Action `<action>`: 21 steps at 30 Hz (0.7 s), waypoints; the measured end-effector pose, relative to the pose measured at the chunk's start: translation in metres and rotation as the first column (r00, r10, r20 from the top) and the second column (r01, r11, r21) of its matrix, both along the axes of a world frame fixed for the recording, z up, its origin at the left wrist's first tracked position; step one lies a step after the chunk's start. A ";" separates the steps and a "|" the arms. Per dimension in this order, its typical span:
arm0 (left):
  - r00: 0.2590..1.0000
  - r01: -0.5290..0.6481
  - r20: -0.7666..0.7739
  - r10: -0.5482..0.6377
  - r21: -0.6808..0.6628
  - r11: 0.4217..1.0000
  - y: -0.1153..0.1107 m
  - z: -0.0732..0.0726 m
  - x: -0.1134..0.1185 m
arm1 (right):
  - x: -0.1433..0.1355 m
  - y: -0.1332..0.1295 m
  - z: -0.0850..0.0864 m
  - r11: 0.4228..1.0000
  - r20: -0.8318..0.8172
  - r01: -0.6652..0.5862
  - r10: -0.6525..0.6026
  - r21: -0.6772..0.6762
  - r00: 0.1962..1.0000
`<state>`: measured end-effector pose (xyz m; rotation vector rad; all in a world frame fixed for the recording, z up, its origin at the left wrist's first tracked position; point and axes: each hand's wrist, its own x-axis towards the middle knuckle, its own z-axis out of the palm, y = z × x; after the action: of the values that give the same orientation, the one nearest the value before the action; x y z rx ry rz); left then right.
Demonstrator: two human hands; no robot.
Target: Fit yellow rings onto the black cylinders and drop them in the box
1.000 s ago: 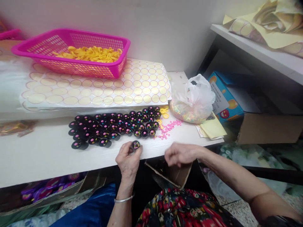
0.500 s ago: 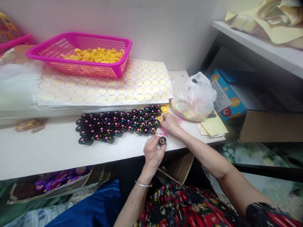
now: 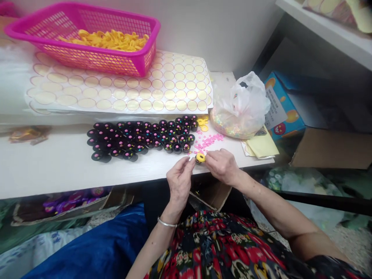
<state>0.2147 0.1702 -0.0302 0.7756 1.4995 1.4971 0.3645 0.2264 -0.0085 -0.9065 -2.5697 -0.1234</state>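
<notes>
Near the table's front edge, my left hand (image 3: 180, 176) pinches a small black cup (image 3: 198, 161) from its left side. My right hand (image 3: 222, 166) closes its fingertips on a yellow ring (image 3: 200, 157), which lies over the cup's top and hides most of it. Behind and to the left stand several rows of black cups (image 3: 139, 137) with pink and coloured bits inside. Loose pink pieces (image 3: 210, 141) are scattered just beyond my hands. A few more yellow rings (image 3: 204, 128) lie at the right end of the cup rows.
A pink basket (image 3: 142, 62) of yellow pieces stands on sticker sheets (image 3: 174, 83) at the back left. To the right are a tied plastic bag (image 3: 241, 108), yellow paper (image 3: 260, 144) and a blue box (image 3: 283, 108). A white shelf (image 3: 328, 31) juts out at upper right.
My right hand has come back from beside the cup rows with a yellow ring and met my left hand, placing the ring over the held cup. The view has tilted downward.
</notes>
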 end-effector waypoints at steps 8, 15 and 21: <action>0.928 0.116 0.368 -0.058 -0.139 0.984 0.011 0.014 0.004 | -0.003 -0.017 0.007 0.976 -0.099 -0.011 -0.011 -0.215 0.995; 0.905 0.106 0.423 -0.047 -0.117 0.987 0.015 0.013 0.005 | -0.003 -0.005 0.000 0.938 -0.165 -0.049 -0.009 -0.344 0.986; 0.937 0.012 0.349 0.018 -0.082 0.997 0.017 0.006 0.006 | -0.006 0.001 -0.008 0.932 -0.259 -0.064 -0.033 -0.358 0.965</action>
<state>0.2210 0.1877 -0.0242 0.4285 1.2829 1.4753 0.3584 0.2274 -0.0170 -0.9557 -2.3861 0.4649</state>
